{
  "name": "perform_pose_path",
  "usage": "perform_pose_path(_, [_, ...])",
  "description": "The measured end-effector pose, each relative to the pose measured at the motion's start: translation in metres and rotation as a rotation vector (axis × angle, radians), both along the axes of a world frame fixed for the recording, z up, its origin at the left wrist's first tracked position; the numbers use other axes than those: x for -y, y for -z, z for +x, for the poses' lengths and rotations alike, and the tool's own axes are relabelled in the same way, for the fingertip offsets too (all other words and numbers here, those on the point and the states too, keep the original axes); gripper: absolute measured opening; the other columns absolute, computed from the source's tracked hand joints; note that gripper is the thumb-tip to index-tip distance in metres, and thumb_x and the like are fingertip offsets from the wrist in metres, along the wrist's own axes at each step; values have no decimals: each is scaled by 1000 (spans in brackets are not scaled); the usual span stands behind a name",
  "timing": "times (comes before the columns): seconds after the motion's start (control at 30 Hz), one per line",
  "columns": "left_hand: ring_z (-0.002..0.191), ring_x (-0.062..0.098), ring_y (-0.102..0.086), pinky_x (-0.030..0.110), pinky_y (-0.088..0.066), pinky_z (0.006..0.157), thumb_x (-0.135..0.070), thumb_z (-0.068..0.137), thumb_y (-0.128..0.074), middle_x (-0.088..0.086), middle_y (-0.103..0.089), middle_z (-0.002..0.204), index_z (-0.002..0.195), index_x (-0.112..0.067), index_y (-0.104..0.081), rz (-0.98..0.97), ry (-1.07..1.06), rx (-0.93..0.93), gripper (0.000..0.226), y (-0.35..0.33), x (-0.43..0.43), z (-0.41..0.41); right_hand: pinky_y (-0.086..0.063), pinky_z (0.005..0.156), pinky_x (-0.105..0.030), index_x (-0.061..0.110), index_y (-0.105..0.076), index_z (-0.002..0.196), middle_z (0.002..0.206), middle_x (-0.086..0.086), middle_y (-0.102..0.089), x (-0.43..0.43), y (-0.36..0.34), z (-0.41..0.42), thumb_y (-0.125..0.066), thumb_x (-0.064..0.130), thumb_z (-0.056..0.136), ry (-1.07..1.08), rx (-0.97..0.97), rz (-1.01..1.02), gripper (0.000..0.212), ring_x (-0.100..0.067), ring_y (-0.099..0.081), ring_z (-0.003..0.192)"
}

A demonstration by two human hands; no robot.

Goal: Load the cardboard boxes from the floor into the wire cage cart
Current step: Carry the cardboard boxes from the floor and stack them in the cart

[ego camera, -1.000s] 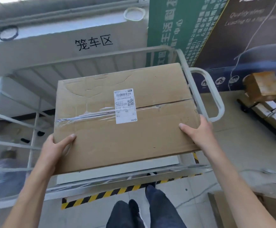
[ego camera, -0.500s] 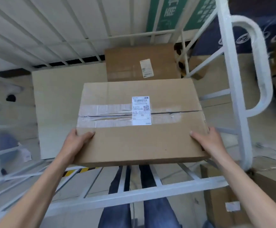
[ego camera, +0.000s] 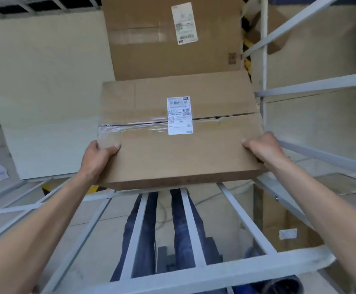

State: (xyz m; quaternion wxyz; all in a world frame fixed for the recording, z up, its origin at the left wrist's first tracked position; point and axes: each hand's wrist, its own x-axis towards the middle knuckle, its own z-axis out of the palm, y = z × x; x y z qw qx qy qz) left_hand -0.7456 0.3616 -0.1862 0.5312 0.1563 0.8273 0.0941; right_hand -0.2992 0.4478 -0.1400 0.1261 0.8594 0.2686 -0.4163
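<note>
I hold a flat cardboard box with a white shipping label and clear tape along its seam, level, low inside the white wire cage cart. My left hand grips its near left corner, thumb on top. My right hand grips the near right corner. Both arms reach over the cart's near rail. A second labelled cardboard box lies on the cart's pale floor panel just beyond the held box.
The cart's right side bars stand close to the held box's right edge. Outside the cart on the floor at right is another cardboard box. My legs show through the near bars. Yellow-black floor tape peeks out at lower left.
The box has gone from above the cart's top rail down into the cage, close to the box lying inside. My view has tilted steeply downward.
</note>
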Motion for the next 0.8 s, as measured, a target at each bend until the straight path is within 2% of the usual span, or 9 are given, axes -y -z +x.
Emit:
perform_pose_path(0.1, [98,24,-68,45,-55,89,-50,63,-79,1,-71,109,116,-15,-60,-31,-15,-1,66,17,5,-2,-53,95,-46,4,-44,139,135,-16,-57,-18,23,-6,-77,34,81,-62,11,-51,73,-36,-59,118])
perform_pose_path(0.23, [98,24,-67,39,-53,79,-44,72,-79,3,-69,111,119,-12,-57,-37,-18,0,62,37,7,1,-54,96,-45,2,-45,141,131,-16,-60,-20,52,-6,-76,27,81,-19,-30,-51,72,-34,-60,117])
perform_pose_path(0.37, [101,26,-67,45,-54,90,-41,75,-79,5,-68,115,122,-13,-55,-12,-7,3,60,62,-7,5,-54,91,-43,6,-46,135,127,-14,-62,-11,78,2,-78,25,80,79,-37,43,66,-34,-60,114])
perform_pose_path(0.47, [107,25,-62,43,-51,95,-36,79,-79,4,-63,122,128,-14,-48,-9,18,5,62,80,-11,11,-51,91,-42,7,-44,135,132,-15,-59,-7,95,7,-78,23,83,106,-33,96,64,-35,-58,118])
perform_pose_path(0.53, [111,26,-60,44,-50,96,-33,84,-78,5,-59,127,134,-12,-43,-25,30,38,64,95,-6,17,-46,97,-39,6,-41,139,138,-16,-55,-1,110,9,-77,21,85,33,6,105,67,-36,-53,125])
perform_pose_path(0.6, [103,20,-60,36,-50,86,-25,86,-76,5,-58,127,131,-14,-42,-38,46,80,57,110,-2,29,-44,103,-40,8,-40,141,141,-16,-51,8,125,4,-74,17,86,-97,25,133,66,-36,-49,131])
perform_pose_path(0.67, [102,17,-59,32,-47,83,-15,86,-75,7,-58,129,129,-15,-41,-77,23,157,55,126,-4,44,-39,111,-48,14,-31,151,152,-13,-41,15,141,-13,-73,24,89,-202,-67,95,76,-36,-40,140])
perform_pose_path(0.73, [119,25,-55,40,-46,100,-18,85,-76,7,-53,139,142,-13,-34,-142,-43,232,70,141,-7,58,-24,120,-55,28,-6,160,167,-9,-15,20,159,-39,-72,39,89,-335,-191,-13,98,-36,-15,152])
perform_pose_path(0.8, [136,30,-44,46,-36,114,-25,84,-77,8,-42,153,155,-13,-17,-171,-60,241,94,156,-11,67,-10,121,-60,36,8,159,168,-8,10,21,178,-70,-73,47,86,-473,-247,-84,110,-41,7,152])
